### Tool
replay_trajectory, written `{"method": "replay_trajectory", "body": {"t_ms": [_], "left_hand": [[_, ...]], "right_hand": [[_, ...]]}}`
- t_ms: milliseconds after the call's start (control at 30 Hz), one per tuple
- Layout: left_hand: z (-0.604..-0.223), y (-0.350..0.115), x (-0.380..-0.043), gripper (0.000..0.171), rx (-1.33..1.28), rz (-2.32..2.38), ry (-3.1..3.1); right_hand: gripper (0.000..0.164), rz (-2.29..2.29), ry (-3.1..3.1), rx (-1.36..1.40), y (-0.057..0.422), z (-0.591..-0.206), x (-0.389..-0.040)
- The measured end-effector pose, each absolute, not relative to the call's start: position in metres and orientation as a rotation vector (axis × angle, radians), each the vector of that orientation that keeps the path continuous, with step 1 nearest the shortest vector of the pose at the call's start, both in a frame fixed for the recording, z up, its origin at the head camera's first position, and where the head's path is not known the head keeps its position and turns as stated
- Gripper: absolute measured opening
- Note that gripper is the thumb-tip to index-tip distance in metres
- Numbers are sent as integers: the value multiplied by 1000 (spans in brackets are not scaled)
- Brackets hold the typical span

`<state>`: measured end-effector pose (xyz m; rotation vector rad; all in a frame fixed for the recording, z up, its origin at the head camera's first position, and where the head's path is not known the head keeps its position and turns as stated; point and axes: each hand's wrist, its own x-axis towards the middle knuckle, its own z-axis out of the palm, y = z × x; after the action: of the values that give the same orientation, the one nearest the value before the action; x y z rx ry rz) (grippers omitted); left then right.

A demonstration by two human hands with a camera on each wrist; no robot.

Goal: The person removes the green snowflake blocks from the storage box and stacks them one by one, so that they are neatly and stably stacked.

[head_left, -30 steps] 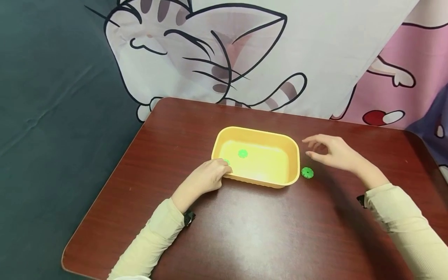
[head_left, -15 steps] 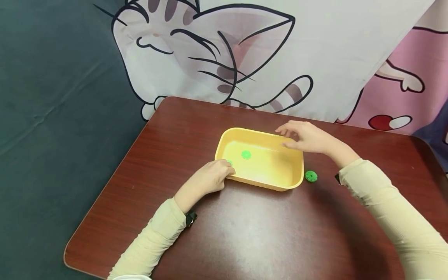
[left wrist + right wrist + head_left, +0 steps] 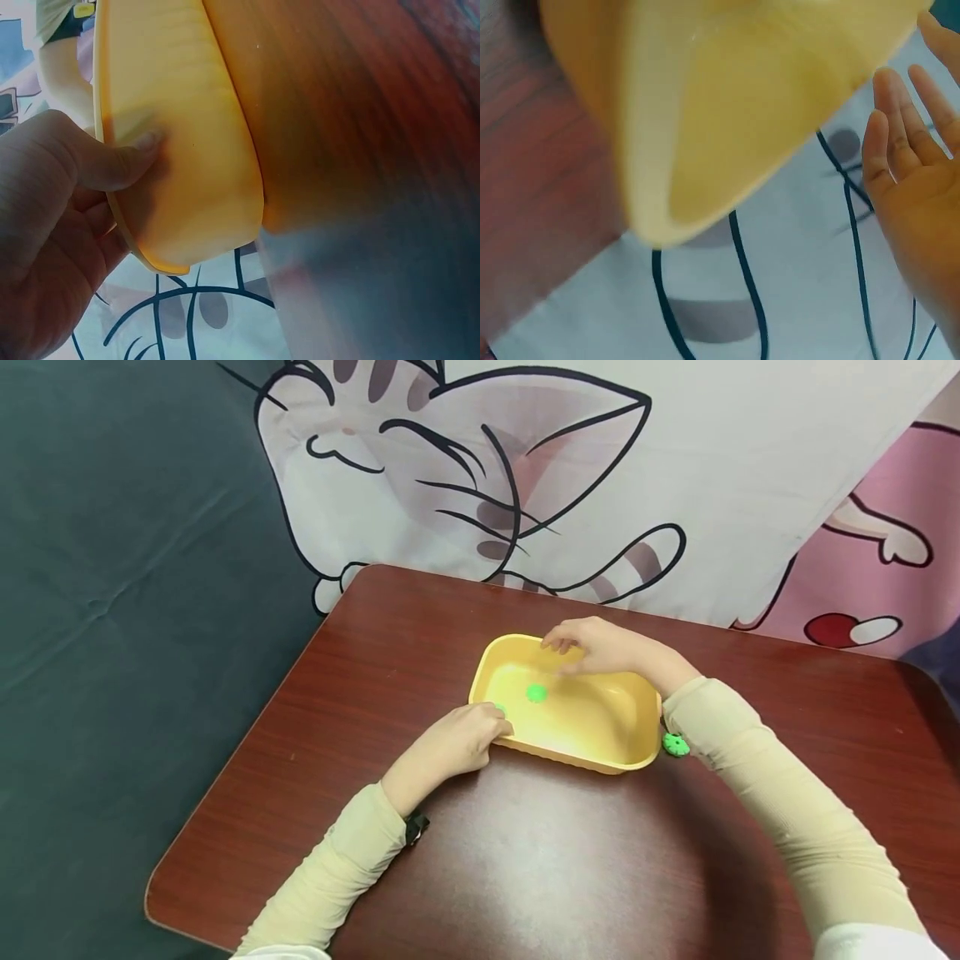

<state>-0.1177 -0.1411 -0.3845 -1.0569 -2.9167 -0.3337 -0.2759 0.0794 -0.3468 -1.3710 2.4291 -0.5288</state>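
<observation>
Yellow all over, the tray [image 3: 585, 722] lay on the table [image 3: 540, 852], its long axis going from left to right, the right end a little nearer to you. Your left hand [image 3: 467, 739] gripped it at the near left corner, with the thumb pressed outside the wall and the other fingers over the rim. Your right hand [image 3: 603, 645] was above the far side, its fingers loosely stretched and holding nothing. From these fingertips, the middle disc [image 3: 536, 693], green and on the tray's floor, lay lower, toward you and slightly left; how much lower could not be told. Being round, it had no long axis. Both hands were near it, but only the right was free. The left disc [image 3: 501, 708], also green, was beside your left fingers, which hid part of it. The outer disc [image 3: 676, 744] lay on the table just beyond the tray's right end, well apart from your right fingers.
</observation>
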Motion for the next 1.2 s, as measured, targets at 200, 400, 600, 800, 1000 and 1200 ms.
{"method": "replay_trajectory", "body": {"t_ms": [200,400,600,800,1000,1200], "left_hand": [[-383,-140,-117,22,-1065,-326,-2918],[-382,-141,-117,23,-1058,-329,-2926],[-383,-140,-117,21,-1067,-328,-2918],[-385,-141,-118,21,-1062,-328,-2899],[-385,-141,-118,20,-1068,-318,-2902],[-385,-142,-118,20,-1072,-303,-2893]], "right_hand": [[49,-367,2369,-1374,66,-352,-273],[48,-336,2331,-1415,54,-349,-274],[47,-303,2307,-1427,46,-358,-273],[46,-255,2270,-1455,41,-373,-267],[42,-169,2312,-1496,39,-384,-264],[36,-165,2374,-1417,38,-385,-262]]}}
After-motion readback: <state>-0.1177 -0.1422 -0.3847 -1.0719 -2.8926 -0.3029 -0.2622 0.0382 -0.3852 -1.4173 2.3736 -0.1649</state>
